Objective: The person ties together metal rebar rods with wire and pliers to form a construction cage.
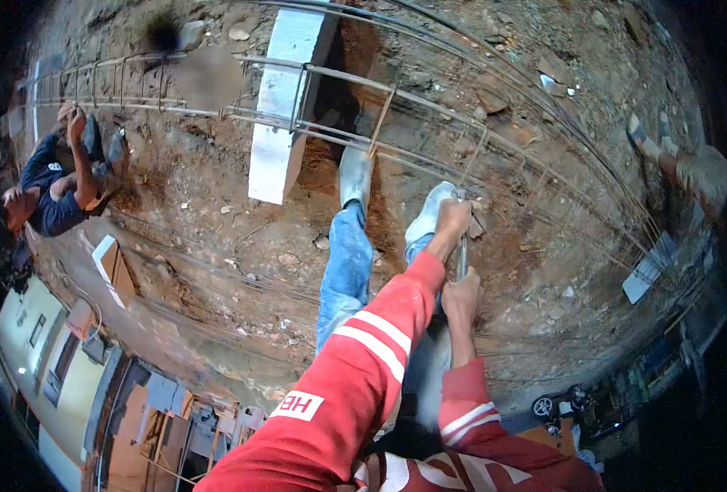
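Observation:
Both of my arms are in red sleeves with white stripes. My left hand (453,218) grips the upper end of a thin metal rod tool (462,256), right against a long rebar cage (429,156) that lies across the bare earth. My right hand (462,298) holds the same rod lower down, just below the left. My legs in blue jeans (345,271) and light shoes (355,174) stand beside the cage, one foot touching its bars.
A white concrete block (285,98) props up the cage. Stones are scattered over the soil. A person in dark blue (52,184) crouches at the cage's far left end. Another person's feet (667,152) stand at the right. Buildings (60,353) line the lower left.

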{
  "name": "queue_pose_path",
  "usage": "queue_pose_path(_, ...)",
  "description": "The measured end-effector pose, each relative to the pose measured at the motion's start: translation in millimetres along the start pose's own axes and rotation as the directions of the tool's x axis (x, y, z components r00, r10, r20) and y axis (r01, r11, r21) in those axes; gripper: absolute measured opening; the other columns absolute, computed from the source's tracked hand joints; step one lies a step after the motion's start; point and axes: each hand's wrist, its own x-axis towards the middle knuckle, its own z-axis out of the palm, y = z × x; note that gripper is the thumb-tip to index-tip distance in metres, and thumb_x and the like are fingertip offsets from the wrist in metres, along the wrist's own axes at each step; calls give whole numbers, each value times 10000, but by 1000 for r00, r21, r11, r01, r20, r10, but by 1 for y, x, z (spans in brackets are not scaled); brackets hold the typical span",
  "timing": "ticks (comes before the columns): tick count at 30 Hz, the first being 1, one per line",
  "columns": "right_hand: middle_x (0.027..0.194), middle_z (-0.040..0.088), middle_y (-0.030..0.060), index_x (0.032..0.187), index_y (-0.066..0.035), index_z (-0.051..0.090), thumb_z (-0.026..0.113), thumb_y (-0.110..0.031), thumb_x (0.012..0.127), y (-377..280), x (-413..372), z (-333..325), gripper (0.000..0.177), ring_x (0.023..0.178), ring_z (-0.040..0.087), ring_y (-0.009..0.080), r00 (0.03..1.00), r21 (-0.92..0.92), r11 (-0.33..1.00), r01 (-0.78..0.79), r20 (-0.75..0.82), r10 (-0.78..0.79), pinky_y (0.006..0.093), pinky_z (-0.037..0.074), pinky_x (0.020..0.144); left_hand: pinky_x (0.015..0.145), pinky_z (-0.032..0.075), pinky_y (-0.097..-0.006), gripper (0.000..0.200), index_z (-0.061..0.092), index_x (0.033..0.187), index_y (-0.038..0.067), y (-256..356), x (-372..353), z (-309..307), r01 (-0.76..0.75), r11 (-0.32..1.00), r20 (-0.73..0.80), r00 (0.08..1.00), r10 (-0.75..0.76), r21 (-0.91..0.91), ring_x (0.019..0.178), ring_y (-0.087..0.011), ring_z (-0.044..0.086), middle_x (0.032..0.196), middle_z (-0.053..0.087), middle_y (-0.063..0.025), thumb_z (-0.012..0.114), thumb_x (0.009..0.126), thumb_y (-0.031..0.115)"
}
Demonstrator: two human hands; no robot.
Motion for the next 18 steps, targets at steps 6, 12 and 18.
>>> queue_pose_path(6, 756, 525, 7, 1103, -119, 566, 494, -181, 934, 79, 39, 63, 193, 646, 507, 124, 832, 731, 569, -377, 537, -138, 261, 425, 532, 758, 523, -445, 508, 653, 1002, -70, -29, 52, -21, -258, 863, 297, 945, 133, 434, 898, -351, 657, 963, 663, -264, 708, 730, 355)
queue_pose_path(12, 645, 555, -22, 861, -168, 534, 546, -401, 932, 105, 82, 55, 244, 541, 549, 150, 244, 341, 37, -939, 740, -626, 380, 480, 497, 754, 523, -464, 422, 650, 988, -20, -9, 21, -16, -173, 966, 279, 953, 115, 193, 878, -363, 650, 958, 658, -252, 703, 741, 318)
queue_pose_path(18, 673, 545, -27, 1052, -138, 548, 504, -415, 956, 87, 47, 38, 296, 519, 524, 112, 693, 756, 298, -583, 654, -304, 316, 465, 478, 778, 502, -530, 461, 540, 1105, 46, 19, -22, 10, -17, 913, -383, 904, 188, 408, 923, -461, 612, 1020, 620, -243, 696, 771, 323)
